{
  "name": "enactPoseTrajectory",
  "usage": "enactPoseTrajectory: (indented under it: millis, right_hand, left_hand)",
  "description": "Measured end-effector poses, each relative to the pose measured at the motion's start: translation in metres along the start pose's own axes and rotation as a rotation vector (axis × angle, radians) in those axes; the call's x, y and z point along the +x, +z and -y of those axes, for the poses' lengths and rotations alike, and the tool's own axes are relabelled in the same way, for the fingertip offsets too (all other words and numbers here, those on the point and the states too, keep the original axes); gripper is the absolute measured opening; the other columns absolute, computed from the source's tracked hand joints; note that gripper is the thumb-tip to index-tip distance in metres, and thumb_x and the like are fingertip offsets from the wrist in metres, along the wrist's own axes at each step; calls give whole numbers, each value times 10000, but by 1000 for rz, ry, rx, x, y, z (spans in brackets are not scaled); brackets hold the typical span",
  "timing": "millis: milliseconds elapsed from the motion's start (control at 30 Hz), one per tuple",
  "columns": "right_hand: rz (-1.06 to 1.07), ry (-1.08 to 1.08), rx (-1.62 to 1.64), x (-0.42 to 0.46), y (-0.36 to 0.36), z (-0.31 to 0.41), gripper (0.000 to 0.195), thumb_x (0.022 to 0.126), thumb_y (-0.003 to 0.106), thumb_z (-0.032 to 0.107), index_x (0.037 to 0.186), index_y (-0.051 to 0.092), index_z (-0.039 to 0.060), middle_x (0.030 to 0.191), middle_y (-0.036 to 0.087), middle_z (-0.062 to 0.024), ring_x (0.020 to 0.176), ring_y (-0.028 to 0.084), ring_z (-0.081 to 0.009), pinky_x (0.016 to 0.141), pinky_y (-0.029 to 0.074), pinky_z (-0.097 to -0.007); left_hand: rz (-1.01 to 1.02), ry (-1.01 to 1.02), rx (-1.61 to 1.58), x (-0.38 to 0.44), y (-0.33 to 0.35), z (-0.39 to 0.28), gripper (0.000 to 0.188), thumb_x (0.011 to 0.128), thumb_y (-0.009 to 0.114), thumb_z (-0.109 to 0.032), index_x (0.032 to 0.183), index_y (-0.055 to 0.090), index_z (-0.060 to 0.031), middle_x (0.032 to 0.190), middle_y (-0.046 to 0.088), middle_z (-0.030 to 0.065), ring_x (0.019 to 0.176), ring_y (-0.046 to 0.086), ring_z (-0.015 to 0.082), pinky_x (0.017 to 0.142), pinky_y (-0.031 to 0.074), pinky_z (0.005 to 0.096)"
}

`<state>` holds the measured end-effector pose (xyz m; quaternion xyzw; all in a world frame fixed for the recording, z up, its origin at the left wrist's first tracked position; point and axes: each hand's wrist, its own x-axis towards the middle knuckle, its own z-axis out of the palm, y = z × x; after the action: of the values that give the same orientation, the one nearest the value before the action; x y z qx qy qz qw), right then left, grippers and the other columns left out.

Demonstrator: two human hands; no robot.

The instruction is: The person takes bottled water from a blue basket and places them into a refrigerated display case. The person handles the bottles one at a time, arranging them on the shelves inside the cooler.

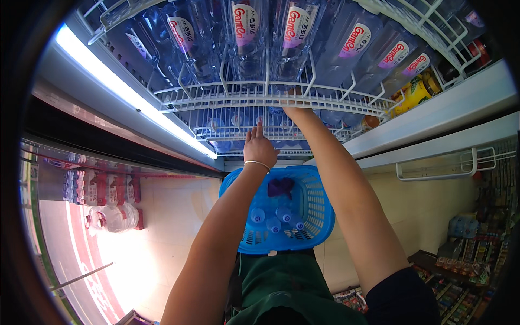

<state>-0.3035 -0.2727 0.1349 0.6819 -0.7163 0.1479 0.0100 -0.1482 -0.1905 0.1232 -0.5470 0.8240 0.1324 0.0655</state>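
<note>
My left hand (259, 145), with a bangle at the wrist, rests its fingers at the front of a lower white wire shelf (276, 133); its fingers are apart and nothing shows in it. My right hand (293, 97) reaches in beneath the front rail of the upper wire shelf (243, 98). Rails and bottles partly hide it, so its hold cannot be told. Large Ganten water bottles (298, 30) stand on the upper shelf above both hands. Below the hands, a blue plastic basket (325, 221) holds several capped bottles (273, 224) and a dark purple cloth (280, 187).
A lit tube (122, 97) runs along the cooler's left side. An open door with a white handle (434, 177) is at right. Yellow-labelled bottles (414, 93) stand at the shelf's right end. Packed bottles (101, 189) and large water jugs (118, 218) sit on the floor at left; stocked shelves (459, 266) are lower right.
</note>
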Motion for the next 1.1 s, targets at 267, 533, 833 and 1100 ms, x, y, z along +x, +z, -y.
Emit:
enactPoseTrajectory:
  millis: [267, 533, 833, 1100]
  right_hand:
    - [-159, -93, 53, -31, 16, 15, 622, 869, 657, 323, 1378, 459, 27, 1356, 471, -281, 1324, 383, -431, 1105, 328, -494]
    - [-350, -170, 349, -66, -7, 27, 698, 854, 684, 196, 1413, 340, -40, 1448, 299, -335, 1308, 364, -498, 1054, 391, -489]
    - [-510, -77, -25, 48, 25, -11, 537, 901, 602, 430, 1051, 635, -84, 1172, 579, -341, 1140, 535, -492, 964, 463, -505]
    - [-298, 39, -23, 72, 19, -23, 523, 903, 588, 459, 1094, 635, -26, 1171, 582, -328, 1119, 545, -487, 954, 465, -503]
  left_hand:
    - [7, 10, -59, -1, -5, -1, 688, 826, 704, -462, 1229, 590, 84, 1551, 278, 187, 1426, 301, 304, 1184, 224, 397]
    - [-247, 60, -402, -55, 73, 20, 729, 788, 750, -265, 1368, 449, 58, 1550, 273, 187, 1423, 252, 398, 1157, 270, 435]
    - [-247, 128, -716, -93, 89, 8, 627, 830, 702, -179, 1353, 462, 68, 1564, 261, 159, 1418, 290, 364, 1108, 359, 409]
    - [-697, 123, -692, 35, -4, 20, 626, 855, 673, -212, 1378, 431, 32, 1405, 447, 279, 1226, 501, 430, 1001, 445, 435]
